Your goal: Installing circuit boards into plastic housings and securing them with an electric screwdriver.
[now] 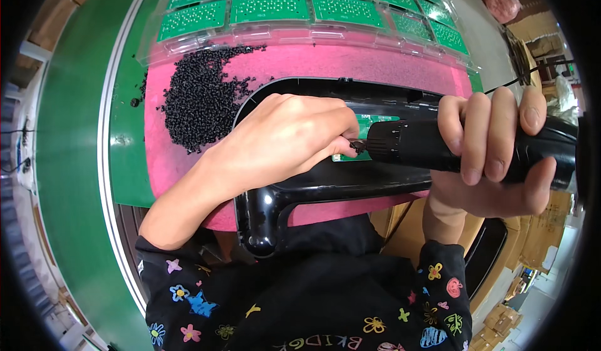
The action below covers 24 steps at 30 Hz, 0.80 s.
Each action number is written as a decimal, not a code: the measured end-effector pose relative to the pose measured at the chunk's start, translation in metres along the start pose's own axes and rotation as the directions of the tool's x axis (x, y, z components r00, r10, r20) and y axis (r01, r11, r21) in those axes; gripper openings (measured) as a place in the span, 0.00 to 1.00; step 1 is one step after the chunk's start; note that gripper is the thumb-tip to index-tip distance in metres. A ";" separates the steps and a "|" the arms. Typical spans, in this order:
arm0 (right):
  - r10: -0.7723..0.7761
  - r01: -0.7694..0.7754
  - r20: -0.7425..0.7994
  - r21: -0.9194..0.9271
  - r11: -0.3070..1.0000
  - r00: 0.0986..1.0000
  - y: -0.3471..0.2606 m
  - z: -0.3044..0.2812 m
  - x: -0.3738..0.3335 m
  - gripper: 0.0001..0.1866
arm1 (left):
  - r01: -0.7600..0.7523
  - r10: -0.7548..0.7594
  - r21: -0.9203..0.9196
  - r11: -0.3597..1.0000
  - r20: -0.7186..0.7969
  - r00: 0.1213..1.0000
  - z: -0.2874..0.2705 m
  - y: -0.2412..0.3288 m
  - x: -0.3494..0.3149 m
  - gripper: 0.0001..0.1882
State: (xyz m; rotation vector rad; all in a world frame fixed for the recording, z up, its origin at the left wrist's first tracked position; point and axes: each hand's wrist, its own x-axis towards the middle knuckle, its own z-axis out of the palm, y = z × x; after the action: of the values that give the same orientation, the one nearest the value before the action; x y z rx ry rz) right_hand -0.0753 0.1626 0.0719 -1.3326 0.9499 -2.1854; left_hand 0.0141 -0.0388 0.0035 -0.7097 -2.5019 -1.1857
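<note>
A person's left hand [285, 138] reaches across a glossy black, curved plastic shell [332, 191], its thumb and index finger brought together in a pinch at the tip of a black cylindrical handheld driver [410, 144] with a ribbed nose. A small dark piece [358, 145] shows between those fingertips and the nose; whether it is a fastener or part of the driver's bit, I cannot tell. The right hand [479, 141] is closed around the driver's body, fingers wrapped over the top and thumb along the near side, so that the tool lies nearly level and points left. Beneath the driver's tip, inside the shell, sits a green printed circuit board [379, 119], partly covered by the left fingers and the nose. The shell rests on a bright pink mat [400, 66], its rounded handle-like end jutting toward the person's black, flower-printed top [300, 288]. To the left of the shell, a loose heap of tiny black pieces [200, 101] spreads over the mat, a few straying onto the green work surface [131, 163]. Along the mat's far side stand clear plastic trays [153, 52] with rows of green circuit boards [269, 8].
</note>
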 end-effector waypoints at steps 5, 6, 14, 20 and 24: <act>-0.014 0.013 -0.030 -0.034 0.999 0.999 -0.003 0.005 -0.001 0.18 | -0.063 0.064 0.019 0.998 -0.058 0.996 0.004 -0.002 0.000 0.12; -0.009 0.008 -0.036 -0.030 1.000 0.999 -0.002 0.005 -0.001 0.18 | -0.067 0.068 0.014 0.998 -0.054 0.996 0.004 -0.002 0.001 0.12; 0.042 -0.048 -0.051 -0.116 0.992 0.998 0.004 0.002 -0.010 0.19 | -0.123 0.138 0.129 0.984 -0.114 0.984 0.000 -0.002 0.002 0.08; 0.092 -0.153 -0.267 -0.219 0.964 0.959 0.018 0.017 -0.022 0.20 | 0.050 -0.043 0.010 0.999 -0.362 0.931 -0.009 0.000 0.006 0.03; 0.117 -0.194 -0.309 -0.232 0.953 0.944 0.023 0.020 -0.023 0.19 | 0.087 -0.076 0.027 0.996 -0.286 0.955 -0.005 -0.002 0.004 0.04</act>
State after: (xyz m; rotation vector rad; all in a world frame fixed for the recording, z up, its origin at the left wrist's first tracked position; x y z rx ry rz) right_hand -0.0477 0.1545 0.0473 -1.0092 1.4466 -2.2284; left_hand 0.0098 -0.0426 0.0067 -0.3957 -2.3242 -1.1701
